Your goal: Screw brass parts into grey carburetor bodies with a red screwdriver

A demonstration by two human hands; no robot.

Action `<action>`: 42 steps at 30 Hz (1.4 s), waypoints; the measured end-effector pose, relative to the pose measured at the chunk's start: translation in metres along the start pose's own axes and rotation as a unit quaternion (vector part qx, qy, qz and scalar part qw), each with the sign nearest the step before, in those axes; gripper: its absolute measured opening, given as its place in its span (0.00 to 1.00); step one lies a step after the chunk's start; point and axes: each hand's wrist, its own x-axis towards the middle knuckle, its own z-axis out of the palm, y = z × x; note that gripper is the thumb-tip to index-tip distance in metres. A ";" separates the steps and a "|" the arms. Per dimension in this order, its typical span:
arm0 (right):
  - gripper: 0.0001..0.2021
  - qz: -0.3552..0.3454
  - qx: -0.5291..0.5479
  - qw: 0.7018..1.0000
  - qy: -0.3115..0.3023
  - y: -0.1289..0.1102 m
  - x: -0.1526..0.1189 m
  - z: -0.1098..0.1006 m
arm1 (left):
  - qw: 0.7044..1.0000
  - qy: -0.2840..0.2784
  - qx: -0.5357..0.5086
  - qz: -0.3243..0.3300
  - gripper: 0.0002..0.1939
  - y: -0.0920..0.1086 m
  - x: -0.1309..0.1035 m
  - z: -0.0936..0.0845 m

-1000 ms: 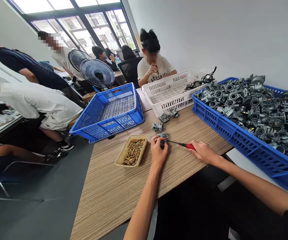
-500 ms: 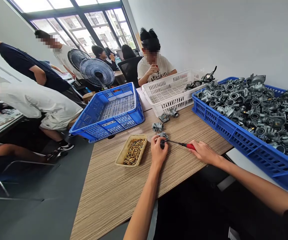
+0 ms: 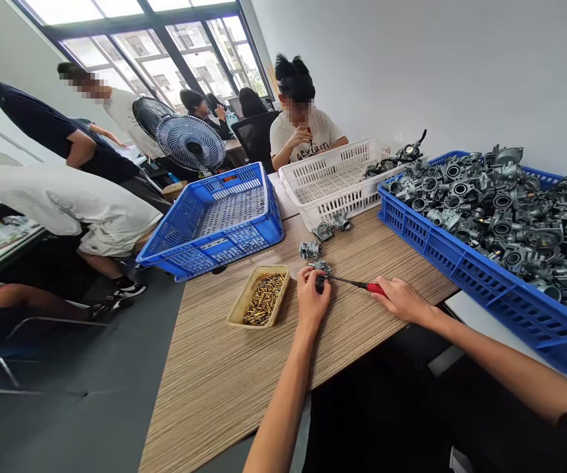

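Observation:
My left hand [image 3: 313,295] is closed around a grey metal carburetor [image 3: 320,266] on the wood-grain table [image 3: 214,381]; the fingers hide part of it. A screwdriver [image 3: 374,288] with a red and black handle lies in the grip of my right hand [image 3: 401,300]. Its dark shaft points left, and the tip meets the side of the carburetor, where the exact contact is too small to see. Just beyond stands another carburetor [image 3: 310,249], with more metal carburetor parts [image 3: 332,227] behind it. Left of my left hand sits a shallow tray [image 3: 234,315] of small brass parts.
A blue crate [image 3: 426,243] heaped with carburetors stands at the right. Across the table are a white crate [image 3: 313,213] with a few parts and another blue crate [image 3: 199,259]. A person [image 3: 307,135] sits opposite; others and a fan [image 3: 192,144] are at the left.
My hands, the carburetor and the screwdriver keep nearly the same place. In the background at left, the people have shifted slightly.

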 end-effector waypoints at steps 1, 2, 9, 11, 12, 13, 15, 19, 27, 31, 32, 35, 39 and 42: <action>0.08 0.001 0.000 1.000 0.000 0.000 0.000 0.000 | 1.000 -0.001 0.000 0.000 0.08 0.000 0.000 0.000; 0.08 0.001 0.001 1.000 -0.001 0.000 0.000 0.000 | 1.000 -0.001 0.000 0.000 0.08 0.000 0.000 0.000; 0.09 0.004 0.007 1.000 -0.005 -0.001 0.000 -0.002 | 1.000 0.001 0.007 0.003 0.08 0.001 0.000 0.000; 0.09 0.007 0.006 1.000 -0.006 -0.002 0.000 -0.002 | 1.000 -0.001 0.009 0.001 0.08 0.001 0.000 0.000; 0.10 0.008 0.004 1.000 -0.006 -0.002 0.000 -0.002 | 1.000 -0.002 0.010 -0.001 0.08 0.000 0.000 0.000; 0.10 0.009 0.002 1.000 -0.006 -0.002 0.000 -0.002 | 1.000 -0.003 0.011 -0.002 0.08 0.000 0.000 0.000; 0.10 0.010 -0.002 1.000 -0.006 -0.002 0.000 -0.002 | 1.000 -0.003 0.013 -0.002 0.09 0.000 0.000 0.000; 0.09 -0.002 -0.006 1.000 -0.014 0.000 0.000 0.000 | 1.000 -0.004 0.013 0.001 0.09 0.000 -0.001 0.000; 0.10 -0.016 -0.004 1.000 0.002 0.001 0.000 0.003 | 1.000 -0.003 0.024 0.000 0.08 0.001 -0.001 0.000; 0.10 -0.019 -0.002 1.000 0.000 0.002 0.000 0.003 | 1.000 -0.005 0.023 -0.001 0.09 0.001 -0.001 0.000; 0.09 -0.019 -0.003 1.000 -0.004 0.001 0.000 0.002 | 1.000 -0.006 0.022 -0.001 0.09 0.001 -0.001 0.000; 0.09 -0.017 -0.003 1.000 -0.017 0.001 0.000 0.001 | 1.000 -0.007 0.021 -0.003 0.09 0.001 -0.001 0.001; 0.09 -0.015 0.001 1.000 -0.020 0.001 0.001 -0.001 | 1.000 -0.007 0.023 -0.001 0.09 0.001 -0.001 0.001; 0.09 -0.013 0.001 1.000 -0.020 0.000 0.001 -0.001 | 1.000 -0.005 0.025 0.000 0.09 0.002 -0.001 0.000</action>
